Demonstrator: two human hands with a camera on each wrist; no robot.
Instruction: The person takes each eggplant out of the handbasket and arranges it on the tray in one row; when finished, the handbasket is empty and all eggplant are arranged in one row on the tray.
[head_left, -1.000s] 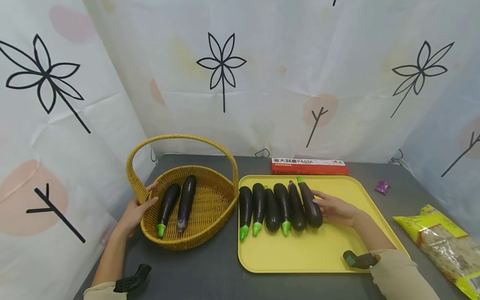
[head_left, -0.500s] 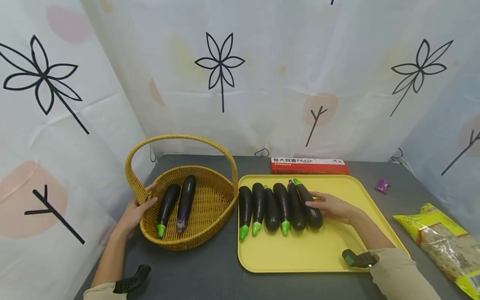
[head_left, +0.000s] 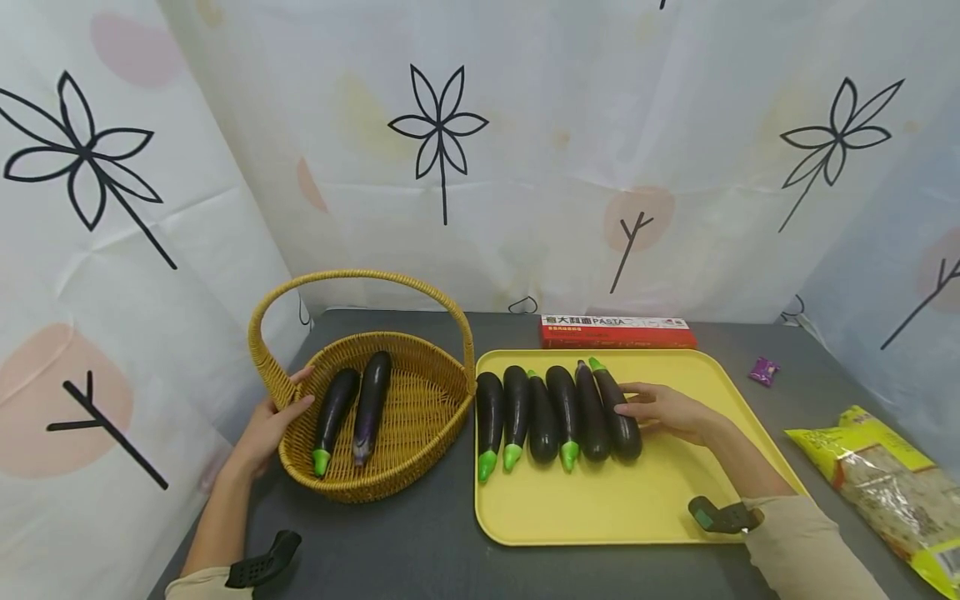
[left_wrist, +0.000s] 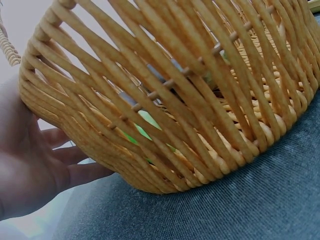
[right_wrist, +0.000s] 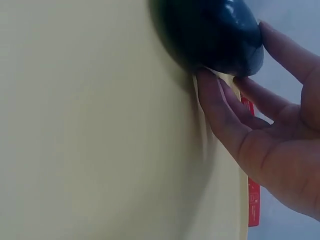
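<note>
At the left, my left hand [head_left: 262,429] grips the rim of a yellow wicker basket [head_left: 420,467] beside the foot of its tall handle; the left wrist view shows fingers along the outside of the weave. Two dark eggplants, one with a green tip [head_left: 335,417] and one with a purplish end [head_left: 372,408], lie inside. My right hand [head_left: 671,412] pinches the rightmost eggplant [head_left: 625,437] of a row on a yellow tray [head_left: 570,517]. In the right wrist view, thumb and fingertips touch both sides of this eggplant [right_wrist: 215,35], which lies over the tray.
Several more eggplants [head_left: 543,425] lie side by side to the left of the pinched one. A red pasta box [head_left: 618,335] stands behind the tray. To the right are a small purple packet [head_left: 764,372] and a yellow bag [head_left: 885,492]. Patterned cloth surrounds the grey table.
My right hand has shifted slightly left and its thumb now lies over the rightmost eggplant, whose green end has tilted a little left. My left hand and the basket have barely moved.
</note>
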